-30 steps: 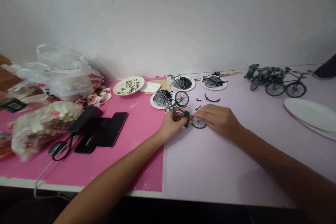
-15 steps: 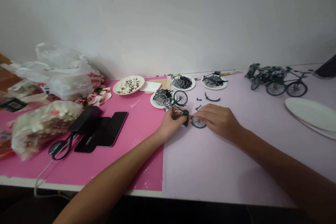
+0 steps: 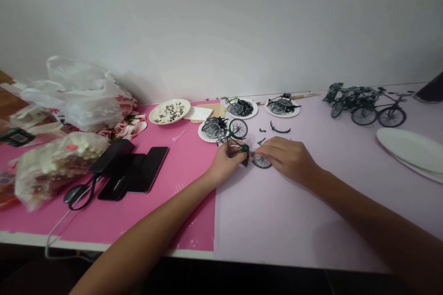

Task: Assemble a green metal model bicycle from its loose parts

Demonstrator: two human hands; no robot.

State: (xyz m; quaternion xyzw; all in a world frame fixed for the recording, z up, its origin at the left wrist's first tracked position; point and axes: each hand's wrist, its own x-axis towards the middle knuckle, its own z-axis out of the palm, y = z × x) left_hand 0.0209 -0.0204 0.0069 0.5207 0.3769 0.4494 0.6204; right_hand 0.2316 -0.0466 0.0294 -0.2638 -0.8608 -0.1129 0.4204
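Note:
Closed around the dark green frame of a small model bicycle (image 3: 245, 148) is my left hand (image 3: 227, 161). The model's front wheel (image 3: 238, 129) points away from me. My right hand (image 3: 289, 156) pinches a loose-looking spoked wheel (image 3: 262, 160) beside the frame's near end; whether the two are joined is hidden by my fingers. Just beyond the hands lie a curved dark strip (image 3: 280, 128) and a few tiny dark pieces, one of them a small forked part (image 3: 261, 141).
Plates of dark bicycle parts (image 3: 283, 108) stand along the wall, beside a bowl of small pieces (image 3: 169, 112). Assembled model bicycles (image 3: 377, 108) and stacked white plates (image 3: 411, 150) are at right. Phones (image 3: 148, 170), a cable and plastic bags (image 3: 90, 97) lie at left.

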